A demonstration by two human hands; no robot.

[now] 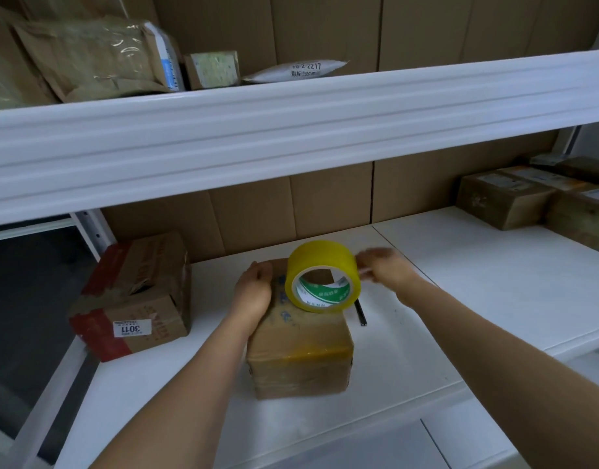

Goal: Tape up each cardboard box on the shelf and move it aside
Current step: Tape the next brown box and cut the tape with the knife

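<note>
Box (300, 346) runs lengthwise away from the viewer; left hand (252, 292) grips it, right hand (386, 272) grips upright tape roll (322, 275).

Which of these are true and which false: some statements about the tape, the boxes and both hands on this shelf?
1. The tape roll is yellow and stands on edge on the middle box. True.
2. The left hand rests on the box with the 3011 label. False: it holds the middle box's left top edge; the labelled box sits apart to the left.
3. The right hand is at the roll's right side. True, though it is blurred.
4. The middle box has yellow tape over its front top edge. True.
5. A black pen lies on the upper shelf. False: a thin dark stick lies on the lower shelf, right of the middle box.
</note>
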